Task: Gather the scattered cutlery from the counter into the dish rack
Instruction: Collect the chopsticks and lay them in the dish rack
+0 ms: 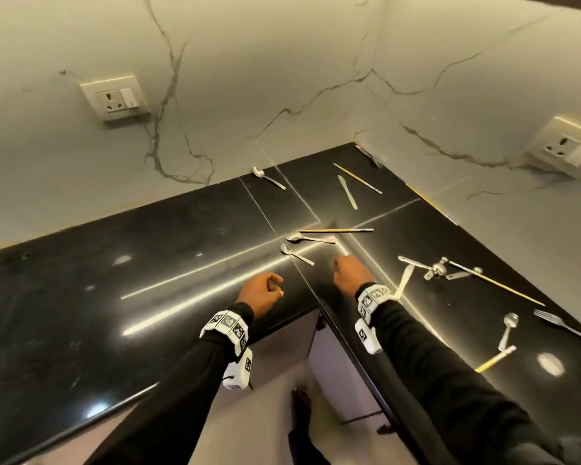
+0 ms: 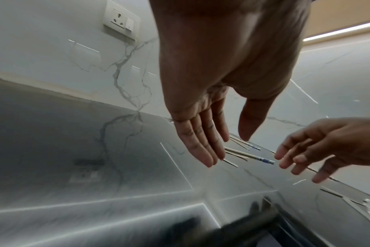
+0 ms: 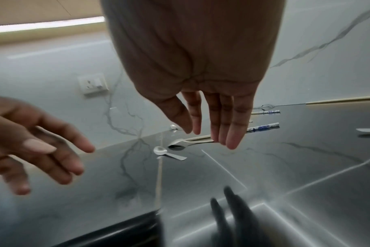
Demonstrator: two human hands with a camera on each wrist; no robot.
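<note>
Glossy black counter [image 1: 182, 236], grey-veined white wall [image 1: 249, 78], seemingly blue-patterned chopstick [image 3: 262, 126] ends.

The person wears long black sleeves [image 1: 188, 391]. Each wrist carries a white band [image 1: 227, 325] printed with black square markers. A small white camera box [image 1: 239, 372] hangs under each band.

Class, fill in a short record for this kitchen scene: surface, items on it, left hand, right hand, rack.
surface: black counter
items: spoons, chopsticks, knife, fork, all lying loose
left hand: empty, fingers relaxed, above counter
right hand: empty, fingers straight, near spoons
rack: not in view
</note>
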